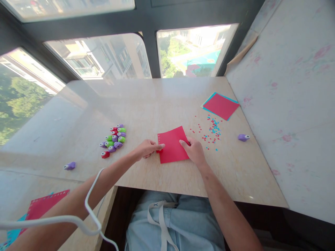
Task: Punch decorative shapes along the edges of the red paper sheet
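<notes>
A red sheet of paper point(172, 144) is held low over the table, with a row of small punched holes along the upper part of its left edge. My left hand point(149, 149) is closed on a small red paper punch point(158, 151) at that edge, its thumb pressing from above; the fingers cover most of the punch. At the sheet's right edge, my right hand point(194, 150) pinches the paper, thumb on top and fingers underneath. Red and blue paper confetti bits point(214, 129) lie scattered just beyond the right hand.
Several purple, green and red punches point(114, 138) cluster left of centre. Single purple punches lie far left point(69, 166) and right point(243, 137). Red and blue sheets point(221, 106) are stacked back right; punched sheets point(47, 205) lie lower left. A white cable point(91, 198) crosses my left forearm.
</notes>
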The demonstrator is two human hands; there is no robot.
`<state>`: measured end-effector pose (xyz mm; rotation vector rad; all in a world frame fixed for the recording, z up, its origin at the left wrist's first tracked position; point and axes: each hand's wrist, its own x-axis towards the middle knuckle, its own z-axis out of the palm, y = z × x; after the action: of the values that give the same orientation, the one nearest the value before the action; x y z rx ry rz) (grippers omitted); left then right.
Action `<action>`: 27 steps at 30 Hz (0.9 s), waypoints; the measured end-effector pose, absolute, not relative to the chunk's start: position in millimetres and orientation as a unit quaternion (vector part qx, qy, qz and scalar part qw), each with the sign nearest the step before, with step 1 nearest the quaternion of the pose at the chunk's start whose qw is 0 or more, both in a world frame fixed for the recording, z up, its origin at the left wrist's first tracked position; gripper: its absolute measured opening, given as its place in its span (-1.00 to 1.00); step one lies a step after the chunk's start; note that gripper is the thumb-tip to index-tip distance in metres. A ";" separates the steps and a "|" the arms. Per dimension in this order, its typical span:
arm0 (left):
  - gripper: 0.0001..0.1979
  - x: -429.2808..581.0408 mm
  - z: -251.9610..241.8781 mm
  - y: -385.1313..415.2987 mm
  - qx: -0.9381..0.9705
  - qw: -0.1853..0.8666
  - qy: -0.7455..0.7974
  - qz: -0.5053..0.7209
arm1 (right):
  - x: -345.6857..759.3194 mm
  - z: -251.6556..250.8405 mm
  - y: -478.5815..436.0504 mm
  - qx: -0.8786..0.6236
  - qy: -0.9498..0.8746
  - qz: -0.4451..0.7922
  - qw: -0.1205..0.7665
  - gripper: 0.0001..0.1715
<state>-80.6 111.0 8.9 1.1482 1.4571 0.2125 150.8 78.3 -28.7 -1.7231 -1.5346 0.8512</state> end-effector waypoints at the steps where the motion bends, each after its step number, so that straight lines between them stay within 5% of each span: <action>1: -0.43 -80.3 8.9 111.9 0.499 0.591 0.627 0.094 | 150.5 -29.2 78.2 -0.662 -0.587 0.324 0.334 -0.64; 27: -0.59 -61.0 22.5 105.2 0.439 0.546 0.705 0.108 | 150.1 -33.8 79.2 -0.672 -0.615 0.266 0.317 -0.61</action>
<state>-61.0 105.2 22.5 1.0415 1.6711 0.2570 150.1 79.2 -33.8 -1.7675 -1.6184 0.6991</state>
